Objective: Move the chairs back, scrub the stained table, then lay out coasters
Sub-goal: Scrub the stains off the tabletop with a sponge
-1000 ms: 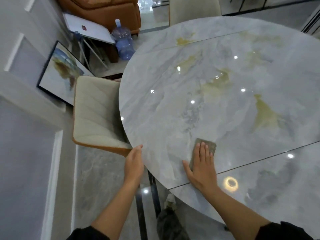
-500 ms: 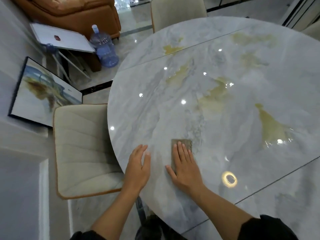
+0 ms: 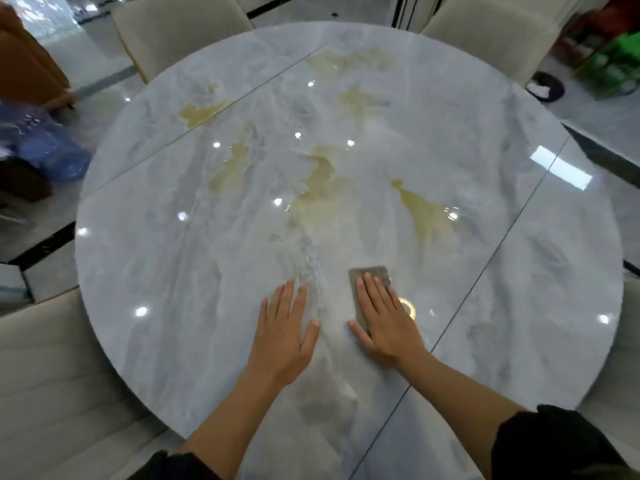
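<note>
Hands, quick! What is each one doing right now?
Left hand: open, flat on the marble table, holding nothing.
Right hand: open, pressing flat on the scrub pad.

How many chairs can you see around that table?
4: far left chair, far right chair, near left chair, near right chair, barely showing. More may be hidden behind the camera.

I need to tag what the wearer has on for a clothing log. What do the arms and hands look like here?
Both forearms are bare. Dark, black-looking sleeves are pushed up near the elbows. The left hand and right hand wear no gloves, and no rings, watch or bracelets show. The fingers have short nails.
</note>
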